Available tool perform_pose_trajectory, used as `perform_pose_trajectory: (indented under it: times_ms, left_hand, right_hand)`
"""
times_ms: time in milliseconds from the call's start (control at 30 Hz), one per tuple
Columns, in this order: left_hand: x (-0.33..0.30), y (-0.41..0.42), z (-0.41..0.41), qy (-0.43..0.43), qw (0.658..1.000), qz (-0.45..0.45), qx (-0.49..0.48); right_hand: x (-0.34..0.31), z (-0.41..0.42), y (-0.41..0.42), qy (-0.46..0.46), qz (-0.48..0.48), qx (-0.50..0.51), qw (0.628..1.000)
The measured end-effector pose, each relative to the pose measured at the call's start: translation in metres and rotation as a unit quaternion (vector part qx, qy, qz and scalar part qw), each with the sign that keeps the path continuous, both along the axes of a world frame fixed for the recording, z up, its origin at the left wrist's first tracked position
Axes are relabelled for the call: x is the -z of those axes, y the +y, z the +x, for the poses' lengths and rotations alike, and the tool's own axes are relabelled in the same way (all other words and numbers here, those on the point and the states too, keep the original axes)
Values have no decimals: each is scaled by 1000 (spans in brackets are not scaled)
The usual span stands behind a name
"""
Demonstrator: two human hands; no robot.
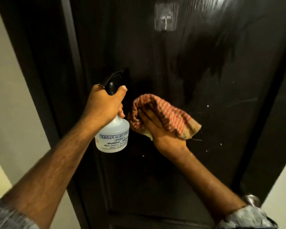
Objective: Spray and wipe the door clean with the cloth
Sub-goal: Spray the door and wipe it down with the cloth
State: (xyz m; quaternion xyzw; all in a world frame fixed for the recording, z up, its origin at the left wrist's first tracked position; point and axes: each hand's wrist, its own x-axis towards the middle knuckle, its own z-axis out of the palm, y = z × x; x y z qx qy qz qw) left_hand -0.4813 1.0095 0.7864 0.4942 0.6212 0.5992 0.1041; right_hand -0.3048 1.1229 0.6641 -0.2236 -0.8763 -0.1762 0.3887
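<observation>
A pale wall [10, 90] runs down the left edge, meeting the dark door frame [45, 83]. Low on that side a grey patterned sleeve [5, 217] covers the upper part of the left arm.

The left hand [104, 103] grips the neck of a spray bottle [113, 136], fingers wrapped round it just under the black trigger head [113, 81], whose nozzle points at the door. The bottle's body is clear plastic and hangs below the fist. Its white label reads "KISSAN AGRI SPR…", "(INDIA)", "MUMBAI", then "Max. Retail Price" and "(Incl. of all taxes)"; the right end of each line curves out of sight.

Just beside the bottle, the right hand [162, 129] presses a cloth [165, 116] flat against the door [155, 171], fingers lying fairly straight over the bunched fabric, which folds over their tips. The cloth is striped red and cream with a tan edge.

The door is very dark brown, with faint wood grain and a recessed panel. Above and right of the cloth, a wet streaky patch [210, 60] shines, with drips running down. Small white specks [207, 106] dot the surface right of the cloth. High up, a clear stick-on hook [166, 18] is fixed to the door. At lower right, a metal knob [252, 199] shows behind the right sleeve [244, 217], with pale wall beyond.
</observation>
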Motion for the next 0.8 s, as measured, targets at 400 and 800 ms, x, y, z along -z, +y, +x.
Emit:
perform_pose_trajectory:
  times_ms: [400, 800]
  left_hand:
    - [21, -6, -17, -38, 998, -12, -56]
    - [41, -11, -35, -94, 994, 40, -42]
  right_hand:
    - [-2, 26, -28, -57, -206, -56, 975]
    - [-21, -59, -11, -25, -20, -17, 999]
